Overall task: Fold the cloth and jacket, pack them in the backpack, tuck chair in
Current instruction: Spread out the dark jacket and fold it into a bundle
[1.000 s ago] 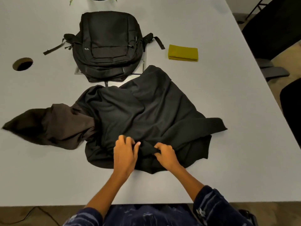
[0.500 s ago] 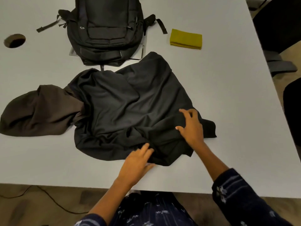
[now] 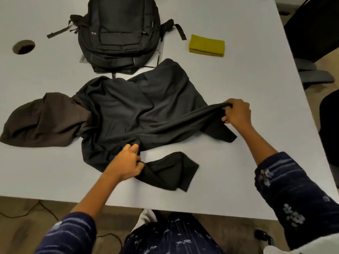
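2 hands grip jacket (image 3: 128,110) (backpack (image 3: 117,33) beyond, contents unseen).

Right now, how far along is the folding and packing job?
Done: the yellow cloth lies folded on the table beside the backpack. In hand: the dark jacket is spread out unfolded; the left hand grips its near edge and the right hand pulls a fold taut. Left: finish folding, pack both items, tuck in the chair.
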A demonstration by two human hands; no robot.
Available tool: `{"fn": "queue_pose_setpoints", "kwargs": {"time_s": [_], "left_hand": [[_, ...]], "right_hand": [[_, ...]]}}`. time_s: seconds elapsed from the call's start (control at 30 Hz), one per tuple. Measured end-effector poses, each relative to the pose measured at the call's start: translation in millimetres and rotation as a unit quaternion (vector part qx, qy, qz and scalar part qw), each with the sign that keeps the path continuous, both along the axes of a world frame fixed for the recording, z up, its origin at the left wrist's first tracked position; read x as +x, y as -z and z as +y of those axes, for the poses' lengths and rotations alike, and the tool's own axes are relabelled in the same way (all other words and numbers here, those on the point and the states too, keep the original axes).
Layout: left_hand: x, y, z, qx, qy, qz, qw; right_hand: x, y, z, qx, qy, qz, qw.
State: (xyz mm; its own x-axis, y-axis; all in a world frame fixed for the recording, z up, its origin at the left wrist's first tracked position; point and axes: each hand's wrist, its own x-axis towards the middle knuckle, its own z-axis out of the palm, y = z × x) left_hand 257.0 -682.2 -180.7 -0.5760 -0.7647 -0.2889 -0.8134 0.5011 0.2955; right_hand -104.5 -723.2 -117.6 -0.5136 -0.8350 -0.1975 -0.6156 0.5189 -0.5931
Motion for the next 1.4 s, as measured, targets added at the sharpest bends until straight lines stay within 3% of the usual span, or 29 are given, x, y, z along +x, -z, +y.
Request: {"fn": "queue_pose_setpoints", "kwargs": {"time_s": [0.1,0.2,0.3,0.37,0.47,0.53,0.63,0.7,0.77,0.9,1.0,1.17,1.33,1.4], "left_hand": [[42.8,-14.3,-17.9,-0.035,-0.04,-0.021,0.998],[81.1,-20.3,-33.0,-0.073,-0.106,-0.073,0.989],[105.7,-22.0,-47.6,-0.072,-0.194,-0.162,0.965],[106.8,-18.8,-50.9,-0.081,-0.182,-0.228,0.953],[86.1,-16.6,-47.4,-0.106,-0.194,-0.312,0.924],[63.5,-15.4,-46.9,-0.12,-0.217,-0.283,0.927],[18.8,-15.2,-50.3,-0.168,-0.154,-0.145,0.963],[-18.0,-13.3,-51.5,-0.108,-0.116,-0.038,0.987],[-51.2,-3.2,-47.0,-0.037,-0.092,0.017,0.995],[-86.6,20.1,-42.9,0.086,-0.08,0.014,0.993],[-86.6,24.9,-47.5,0.031,-0.109,0.005,0.994],[-57.4,5.6,-57.6,-0.126,-0.232,0.154,0.952],[-20.7,-7.5,-68.1,-0.095,-0.409,0.179,0.889],[-14.6,-9.7,-71.1,-0.093,-0.437,0.159,0.88]], "right_hand": [[-12.1,-7.6,-11.4,0.005,-0.049,0.055,0.997],[-13.3,-8.6,-4.7,0.051,-0.17,0.064,0.982],[-8.3,5.6,11.0,0.134,-0.285,0.24,0.918],[-3.8,17.1,16.5,0.129,-0.301,0.328,0.886],[0.3,20.9,13.5,0.029,-0.25,0.266,0.931],[0.7,15.5,5.1,0.041,-0.208,0.173,0.962],[-4.0,2.8,-11.0,0.093,-0.168,0.073,0.979],[-10.8,-0.6,-18.7,0.084,-0.157,0.004,0.984],[-18.1,-0.2,-19.6,0.071,-0.132,-0.038,0.988],[-43.0,18.5,2.6,0.022,-0.004,-0.085,0.996],[-48.5,45.1,33.9,0.049,0.088,-0.16,0.982],[-21.1,79.3,82.7,0.083,0.067,-0.259,0.96],[6.6,92.7,87.7,-0.027,0.021,-0.181,0.983],[18.9,95.0,88.8,-0.042,-0.014,-0.161,0.986]]}}
